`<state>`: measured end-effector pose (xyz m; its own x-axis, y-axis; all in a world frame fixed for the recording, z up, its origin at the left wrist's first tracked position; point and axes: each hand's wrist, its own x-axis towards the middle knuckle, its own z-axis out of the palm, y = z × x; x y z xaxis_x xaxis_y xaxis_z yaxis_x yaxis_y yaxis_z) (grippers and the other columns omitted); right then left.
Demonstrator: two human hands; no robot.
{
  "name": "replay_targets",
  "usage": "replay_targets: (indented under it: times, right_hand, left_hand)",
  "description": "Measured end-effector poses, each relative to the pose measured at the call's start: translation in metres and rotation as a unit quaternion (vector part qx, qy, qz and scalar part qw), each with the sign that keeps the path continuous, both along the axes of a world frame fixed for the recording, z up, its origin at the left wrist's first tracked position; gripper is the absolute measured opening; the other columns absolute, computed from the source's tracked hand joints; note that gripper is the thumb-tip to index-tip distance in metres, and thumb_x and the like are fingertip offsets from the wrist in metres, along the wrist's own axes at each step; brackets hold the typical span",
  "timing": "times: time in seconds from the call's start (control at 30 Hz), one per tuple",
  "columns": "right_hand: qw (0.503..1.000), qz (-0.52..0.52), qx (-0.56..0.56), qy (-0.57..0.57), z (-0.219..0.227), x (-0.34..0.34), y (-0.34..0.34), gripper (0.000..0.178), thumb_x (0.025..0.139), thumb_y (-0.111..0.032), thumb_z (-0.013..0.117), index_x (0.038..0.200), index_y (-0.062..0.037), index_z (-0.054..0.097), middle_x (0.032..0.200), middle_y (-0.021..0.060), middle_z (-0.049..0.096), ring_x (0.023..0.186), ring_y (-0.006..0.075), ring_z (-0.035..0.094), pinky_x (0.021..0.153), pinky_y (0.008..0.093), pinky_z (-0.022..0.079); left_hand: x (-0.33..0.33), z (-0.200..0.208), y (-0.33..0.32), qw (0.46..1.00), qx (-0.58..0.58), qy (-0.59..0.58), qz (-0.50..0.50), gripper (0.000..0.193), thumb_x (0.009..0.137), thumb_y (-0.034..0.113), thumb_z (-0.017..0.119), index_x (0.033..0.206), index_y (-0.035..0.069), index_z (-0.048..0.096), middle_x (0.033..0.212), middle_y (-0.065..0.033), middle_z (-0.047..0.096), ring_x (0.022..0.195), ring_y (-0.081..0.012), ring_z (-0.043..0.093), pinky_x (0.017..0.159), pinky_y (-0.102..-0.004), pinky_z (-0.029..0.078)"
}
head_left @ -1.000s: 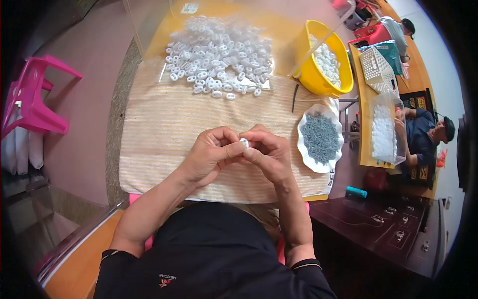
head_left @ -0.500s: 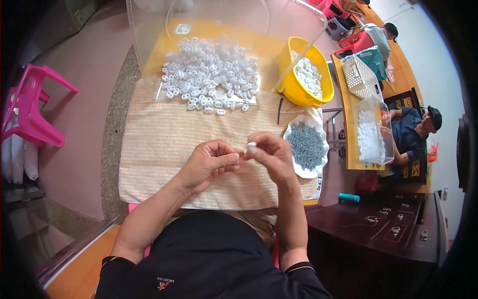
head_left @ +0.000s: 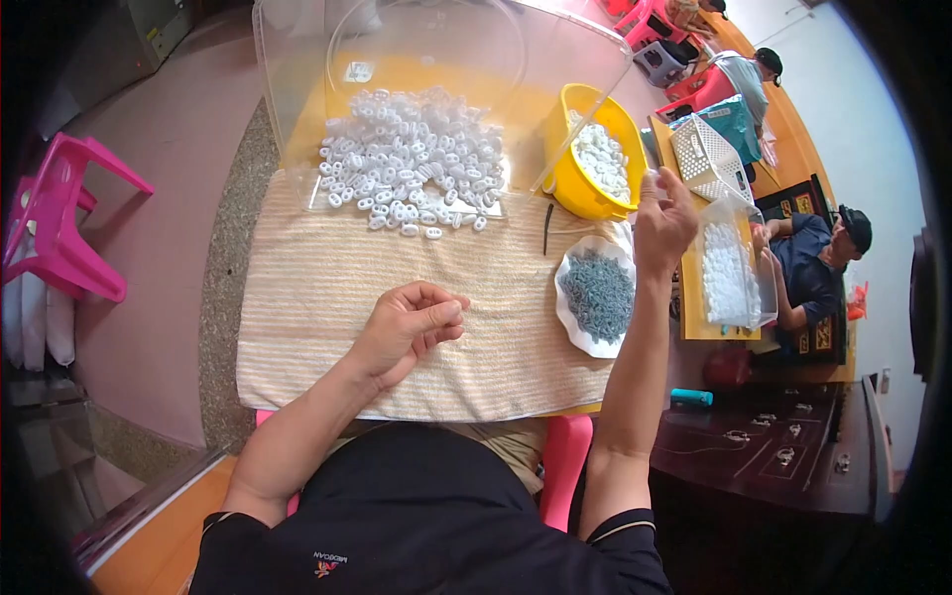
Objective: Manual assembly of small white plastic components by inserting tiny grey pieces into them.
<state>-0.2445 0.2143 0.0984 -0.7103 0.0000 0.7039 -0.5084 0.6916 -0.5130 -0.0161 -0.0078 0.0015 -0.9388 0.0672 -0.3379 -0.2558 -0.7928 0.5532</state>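
My left hand [head_left: 418, 319] hovers over the striped towel [head_left: 327, 337], thumb and fingers pinched together; whatever lies between the tips is too small to make out. Out to the right, my right hand [head_left: 664, 220] is raised beside the rim of a yellow tub [head_left: 561, 178], its fingertips closed. A pale spot shows at those tips, but I cannot tell whether it is a held piece. White pieces [head_left: 600, 159] lie inside the tub. Nearer me, a white scalloped dish [head_left: 573, 332] holds many small grey-blue parts [head_left: 597, 296].
White two-holed oval pieces [head_left: 412, 159] are heaped in a clear bin [head_left: 288, 119] lying open toward me. A thin black strip [head_left: 547, 230] rests by the tub. To the right, a co-worker [head_left: 808, 258] sits at a clear box [head_left: 732, 263] of white pieces. A pink stool [head_left: 74, 218] stands left.
My right hand has swung from beside my left hand out to the tub's right side, and the white piece in its fingers no longer shows clearly. My left hand has barely moved.
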Motion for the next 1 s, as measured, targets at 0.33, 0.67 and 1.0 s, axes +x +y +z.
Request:
replay_targets:
  times: [0.33,0.67,1.0]
  right_hand:
    - [0.876,0.458,-0.142,-0.049,0.082,0.165,-0.024,0.014,0.081,0.010,0.052,0.069,0.0066,0.060,0.060,0.0097,0.053,0.044,0.0146,0.048,0.039,0.0261,0.042]
    - [0.470,0.763,-0.386,-0.221,0.124,0.220,-0.074,0.012,0.083,0.001,0.058,0.076,-0.0018,0.067,0.086,0.0120,0.066,0.046,0.0192,0.053,0.043,0.0274,0.043]
    - [0.452,0.796,-0.338,-0.220,0.112,0.215,-0.079,0.008,0.081,-0.006,0.063,0.080,-0.0004,0.069,0.097,0.0122,0.066,0.045,0.0223,0.053,0.043,0.0310,0.045]
  left_hand:
    - [-0.001,0.004,-0.005,1.000,-0.006,-0.015,0.013,0.005,0.089,0.008,0.066,0.092,0.006,0.063,0.103,-0.0104,0.066,0.081,-0.0099,0.064,0.077,-0.0262,0.057]
    - [-0.001,-0.005,-0.006,1.000,0.007,-0.007,0.023,0.005,0.089,0.008,0.066,0.093,0.005,0.064,0.104,-0.0098,0.066,0.081,-0.0093,0.064,0.075,-0.0255,0.057]
    - [-0.002,-0.001,-0.008,0.999,0.017,-0.006,0.028,0.009,0.089,0.010,0.068,0.095,0.005,0.064,0.097,-0.0058,0.068,0.081,-0.0093,0.064,0.074,-0.0244,0.056]
